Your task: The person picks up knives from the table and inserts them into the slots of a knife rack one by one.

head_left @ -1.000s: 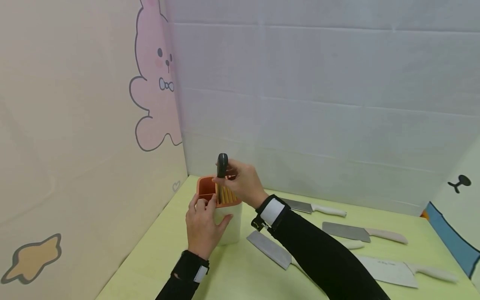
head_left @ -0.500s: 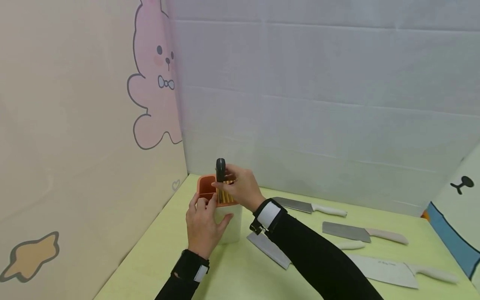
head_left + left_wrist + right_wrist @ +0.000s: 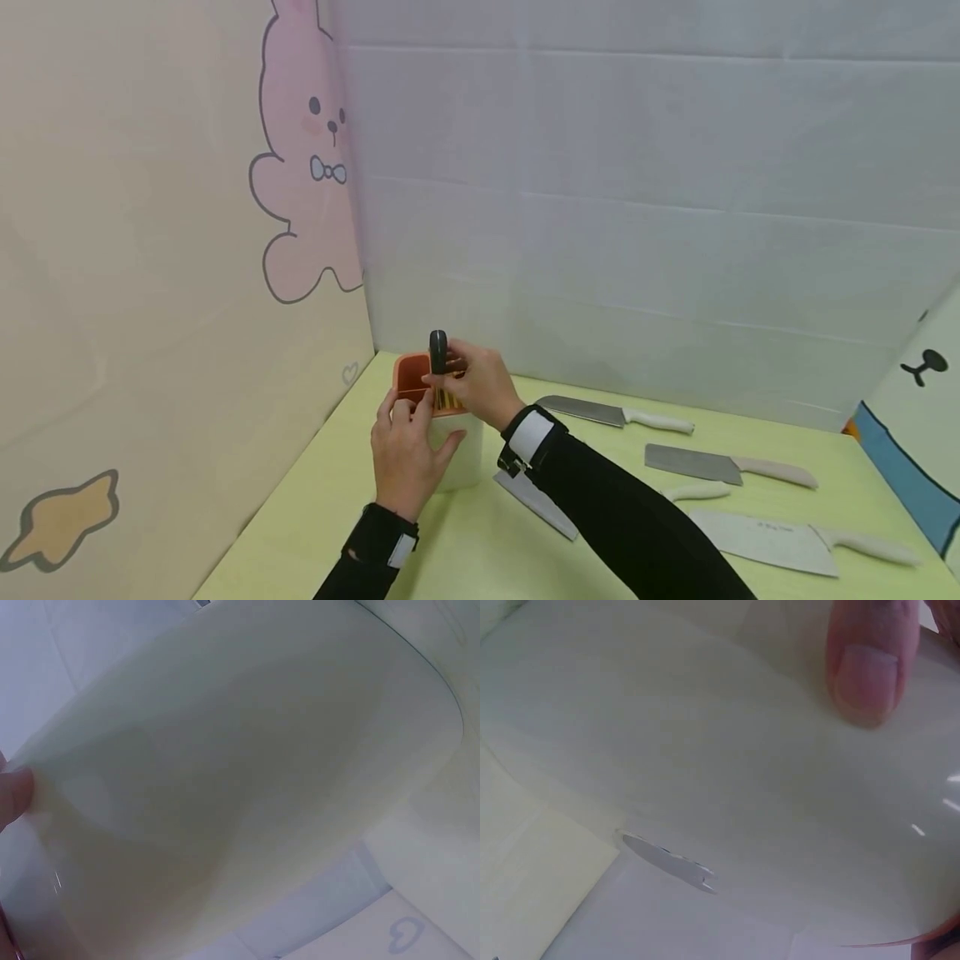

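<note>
A white knife holder (image 3: 455,454) with an orange slotted top stands near the table's back left corner. My left hand (image 3: 406,451) grips its side, fingers curled over the orange rim. My right hand (image 3: 474,382) pinches the black handle (image 3: 438,351) of a knife that stands upright in the holder's slots, its blade hidden inside. In the left wrist view the holder's white wall (image 3: 247,780) fills the frame. The right wrist view shows the same wall (image 3: 727,772) with a fingertip (image 3: 870,664) pressed on it.
Several white-handled knives lie on the yellow-green table (image 3: 480,550): a slim one (image 3: 615,412) at the back, a cleaver (image 3: 727,467), a broad cleaver (image 3: 795,542) at front right, and one (image 3: 536,502) partly under my right forearm. Walls close off the left and back.
My right hand has lowered the black-handled knife further into the holder. My left hand has stayed on the holder's side.
</note>
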A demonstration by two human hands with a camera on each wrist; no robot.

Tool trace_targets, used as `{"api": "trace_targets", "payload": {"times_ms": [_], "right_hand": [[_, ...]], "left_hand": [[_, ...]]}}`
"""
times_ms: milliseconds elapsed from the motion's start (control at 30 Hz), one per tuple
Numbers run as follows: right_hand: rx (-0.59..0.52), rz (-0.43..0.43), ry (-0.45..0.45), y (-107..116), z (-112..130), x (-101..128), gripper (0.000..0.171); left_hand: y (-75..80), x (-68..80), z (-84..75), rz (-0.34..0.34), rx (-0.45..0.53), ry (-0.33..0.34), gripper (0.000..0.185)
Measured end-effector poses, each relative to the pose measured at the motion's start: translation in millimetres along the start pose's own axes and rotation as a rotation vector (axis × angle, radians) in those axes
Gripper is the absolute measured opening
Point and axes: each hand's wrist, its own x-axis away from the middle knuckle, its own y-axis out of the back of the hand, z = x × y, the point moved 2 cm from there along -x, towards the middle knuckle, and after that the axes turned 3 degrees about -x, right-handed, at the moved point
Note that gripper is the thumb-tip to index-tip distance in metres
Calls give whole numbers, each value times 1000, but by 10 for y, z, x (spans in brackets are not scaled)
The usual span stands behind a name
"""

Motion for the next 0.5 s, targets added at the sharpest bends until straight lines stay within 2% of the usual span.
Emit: {"api": "trace_targets", "payload": {"times_ms": [200, 500], "right_hand": [[2, -7, 6, -51, -28, 16, 28], [87, -4, 63, -89, -24, 47, 34]], "left_hand": [[-19, 10, 25, 7, 0, 7, 78], [-4, 11, 27, -2, 8, 11, 79]]}}
